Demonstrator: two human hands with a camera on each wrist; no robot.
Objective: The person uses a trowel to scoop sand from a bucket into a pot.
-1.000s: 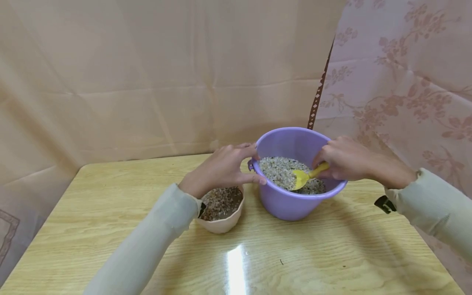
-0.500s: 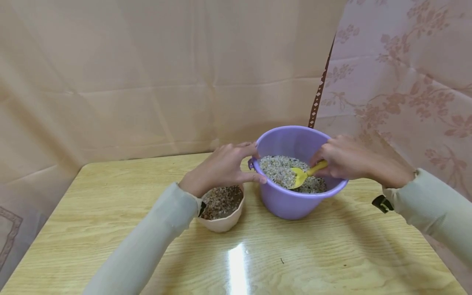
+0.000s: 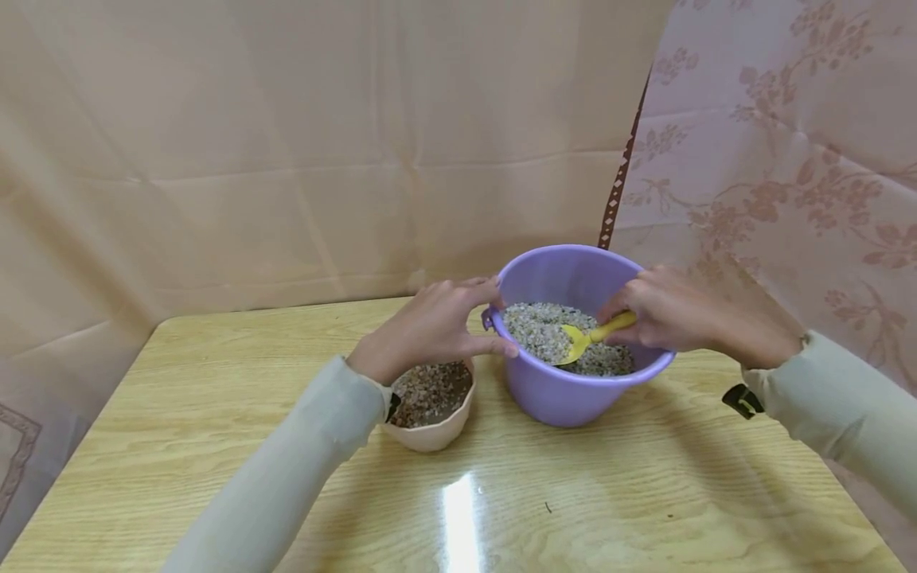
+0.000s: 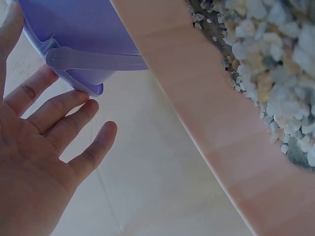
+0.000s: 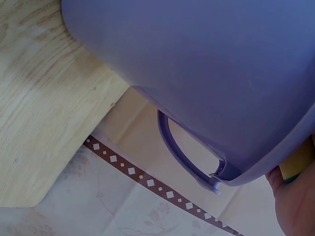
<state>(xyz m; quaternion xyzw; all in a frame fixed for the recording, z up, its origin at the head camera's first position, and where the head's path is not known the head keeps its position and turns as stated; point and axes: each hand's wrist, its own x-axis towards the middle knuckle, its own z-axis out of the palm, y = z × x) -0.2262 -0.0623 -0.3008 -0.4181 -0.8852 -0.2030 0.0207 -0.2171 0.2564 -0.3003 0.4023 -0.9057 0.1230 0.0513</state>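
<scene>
In the head view, a purple bucket (image 3: pixel 555 398) part-filled with pale gravel (image 3: pixel 537 322) stands tilted on the table. My left hand (image 3: pixel 433 326) holds its left rim, thumb near and fingers farther back; several of its fingers (image 4: pixel 64 118) reach to the rim beside the bucket handle's pivot in the left wrist view. With my right hand (image 3: pixel 655 306) I grip the handle of a small yellow shovel (image 3: pixel 576 344), its blade down in the gravel with grains on it. Under my left wrist sits a pale pink bowl (image 3: pixel 430 436) of brownish gravel (image 3: pixel 433 390), partly covered by the forearm.
The wooden table (image 3: pixel 236 382) backs onto a beige curtain (image 3: pixel 286 159), and a floral cloth (image 3: pixel 788 183) hangs at the right. In the right wrist view, the bucket's purple carrying handle (image 5: pixel 182 155) hangs down its outer side. Small dark specks lie near the table's front.
The shovel and my right hand have shifted slightly left within the bucket, the blade pushing through the gravel. My left hand stays on the rim, and the bowl has not moved.
</scene>
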